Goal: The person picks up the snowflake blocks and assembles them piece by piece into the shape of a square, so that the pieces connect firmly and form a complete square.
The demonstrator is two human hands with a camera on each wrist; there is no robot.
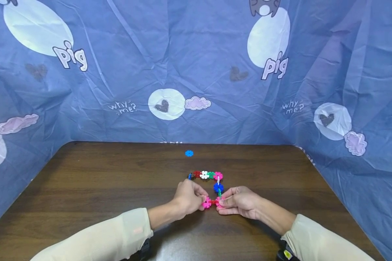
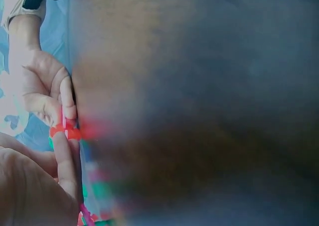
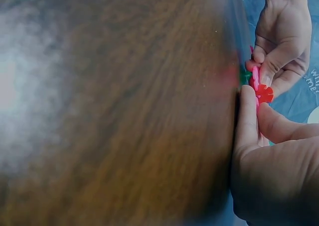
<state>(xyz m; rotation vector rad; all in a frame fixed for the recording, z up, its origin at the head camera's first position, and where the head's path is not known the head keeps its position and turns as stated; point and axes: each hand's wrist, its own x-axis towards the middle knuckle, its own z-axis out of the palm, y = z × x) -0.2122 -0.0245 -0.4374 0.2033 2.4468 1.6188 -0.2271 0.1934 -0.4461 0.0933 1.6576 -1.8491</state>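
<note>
A chain of flower-shaped plastic interlocking discs lies in front of me in the head view. Its far row has a red disc (image 1: 197, 174), a white disc (image 1: 204, 175) and a pink corner disc (image 1: 218, 176). Down the right side runs a blue disc (image 1: 218, 187). My left hand (image 1: 187, 197) pinches a near pink disc (image 1: 207, 203), partly hiding the chain's left side. My right hand (image 1: 243, 203) pinches another pink disc at the near right corner. Between them stands a red disc (image 3: 264, 93), edge-on in the head view, joining the two pink ones.
A single light-blue disc (image 1: 189, 153) lies apart near the far edge of the brown wooden table (image 1: 117, 170). Blue printed cloth (image 1: 209, 72) hangs behind the table and along both sides. Much of each wrist view is filled by blurred tabletop.
</note>
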